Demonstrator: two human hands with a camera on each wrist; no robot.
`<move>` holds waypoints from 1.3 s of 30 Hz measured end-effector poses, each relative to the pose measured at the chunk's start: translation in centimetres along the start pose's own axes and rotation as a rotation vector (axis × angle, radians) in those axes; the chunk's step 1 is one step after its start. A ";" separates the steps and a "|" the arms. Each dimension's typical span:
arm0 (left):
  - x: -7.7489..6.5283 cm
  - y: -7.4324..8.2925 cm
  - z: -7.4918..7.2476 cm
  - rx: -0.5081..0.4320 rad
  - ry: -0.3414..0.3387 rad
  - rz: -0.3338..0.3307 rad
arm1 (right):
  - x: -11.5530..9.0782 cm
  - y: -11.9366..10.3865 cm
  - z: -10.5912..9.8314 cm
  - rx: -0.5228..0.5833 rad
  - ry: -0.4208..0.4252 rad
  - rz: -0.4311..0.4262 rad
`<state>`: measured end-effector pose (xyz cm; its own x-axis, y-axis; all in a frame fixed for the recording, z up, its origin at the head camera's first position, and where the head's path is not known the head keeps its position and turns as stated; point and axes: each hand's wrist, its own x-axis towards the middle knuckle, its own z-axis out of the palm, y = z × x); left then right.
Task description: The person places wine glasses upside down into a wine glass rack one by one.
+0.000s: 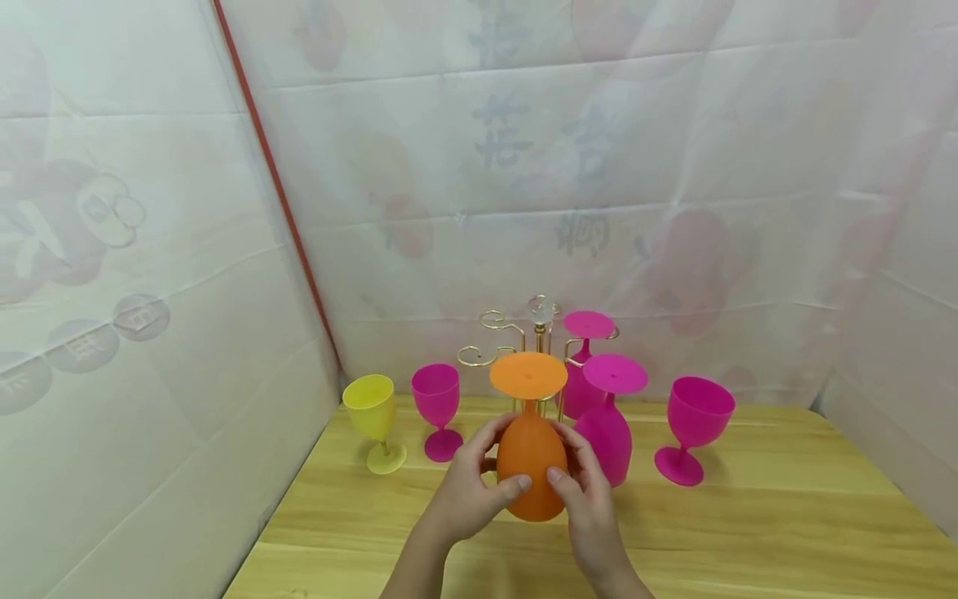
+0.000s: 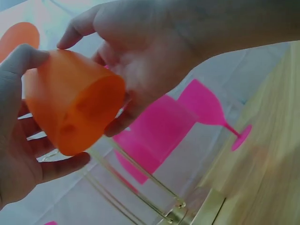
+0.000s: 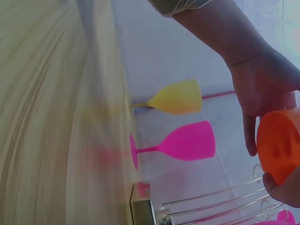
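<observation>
As the head view shows, the left hand (image 1: 471, 491) and right hand (image 1: 591, 501) grip an upside-down orange goblet (image 1: 532, 466) from either side, in front of a gold rack (image 1: 540, 341) where two pink goblets (image 1: 610, 437) hang. In the left wrist view, both hands curl around the orange goblet's bowl. In the right wrist view, a yellow goblet (image 3: 178, 97) and an upright pink goblet (image 3: 190, 142) stand on the desk (image 3: 42, 122).
</observation>
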<state>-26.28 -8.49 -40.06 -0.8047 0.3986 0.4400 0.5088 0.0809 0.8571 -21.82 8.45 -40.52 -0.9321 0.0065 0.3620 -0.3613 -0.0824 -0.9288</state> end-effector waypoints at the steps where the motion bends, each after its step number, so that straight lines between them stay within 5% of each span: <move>1: 0.0 0.0 -0.1 0.005 -0.014 -0.015 | 0.0 0.1 0.0 -0.003 -0.005 0.007; 17: 0.1 0.5 -1.3 -0.007 -0.167 -0.088 | 0.2 1.4 -0.4 -0.112 -0.039 0.022; 32: 0.5 0.1 -0.6 0.011 0.173 -0.171 | 1.0 3.4 0.8 -0.216 0.045 0.001; 39: 0.5 0.0 -0.4 0.012 0.236 -0.197 | 1.3 3.7 1.4 -0.220 0.067 0.002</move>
<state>-26.80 -8.68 -39.74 -0.9363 0.1512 0.3169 0.3384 0.1469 0.9295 -24.35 6.73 -43.33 -0.9298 0.0728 0.3608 -0.3491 0.1364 -0.9271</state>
